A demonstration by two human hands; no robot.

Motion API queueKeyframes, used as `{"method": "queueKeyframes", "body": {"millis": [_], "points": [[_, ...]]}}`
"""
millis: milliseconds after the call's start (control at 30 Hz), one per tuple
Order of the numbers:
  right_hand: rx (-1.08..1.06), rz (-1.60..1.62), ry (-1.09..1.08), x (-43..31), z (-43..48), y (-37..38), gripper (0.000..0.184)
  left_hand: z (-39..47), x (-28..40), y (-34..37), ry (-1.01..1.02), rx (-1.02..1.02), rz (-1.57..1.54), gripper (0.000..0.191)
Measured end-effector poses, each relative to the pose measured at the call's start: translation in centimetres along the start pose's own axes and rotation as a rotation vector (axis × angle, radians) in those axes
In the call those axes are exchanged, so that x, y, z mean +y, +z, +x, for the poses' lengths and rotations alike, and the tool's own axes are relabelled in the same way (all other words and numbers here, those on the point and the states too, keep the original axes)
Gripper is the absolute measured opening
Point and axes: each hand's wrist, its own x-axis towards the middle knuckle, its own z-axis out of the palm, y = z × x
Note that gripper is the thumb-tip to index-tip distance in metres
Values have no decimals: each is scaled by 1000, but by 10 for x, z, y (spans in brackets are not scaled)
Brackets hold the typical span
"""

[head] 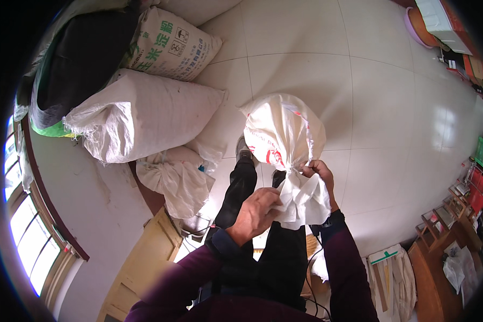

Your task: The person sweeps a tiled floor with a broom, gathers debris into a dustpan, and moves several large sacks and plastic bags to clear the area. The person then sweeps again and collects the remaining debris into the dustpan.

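A full white woven sack (pixel 281 129) with red print stands on the tiled floor before my feet. Its neck is gathered and tied tight, and the loose mouth (pixel 304 201) flares out toward me. My left hand (pixel 259 211) grips the left edge of that flared cloth. At the neck, the fingers of my right hand (pixel 320 171) pinch the end of a pale twisted strip (pixel 308 137), which runs up over the sack's bulge. Part of the right hand is hidden behind the cloth.
Large filled sacks (pixel 161 112) lie to the left, with a smaller tied sack (pixel 177 177) below them by the wall. A yellow wooden door (pixel 145 249) is at lower left. Along the right stand wooden furniture (pixel 434 273) and clutter. A cable (pixel 307 277) hangs beside my right leg.
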Motion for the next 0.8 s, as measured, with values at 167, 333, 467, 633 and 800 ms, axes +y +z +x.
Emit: {"method": "queueKeyframes", "body": {"millis": [167,333,467,633,800], "points": [[-121,91,-272,30,-16,5,33,31,15,-16,-606,327,-773,33],[42,102,-191,46,-41,45,23,108,44,-11,-561,101,-863,39],[145,651,-177,48,-45,97,26,117,78,-15,-231,-238,-398,42],[29,527,-210,6,-16,141,21,33,115,-23,205,96,152,50],[37,365,-363,-61,3,143,18,-33,108,-28,183,41,73,40]]}}
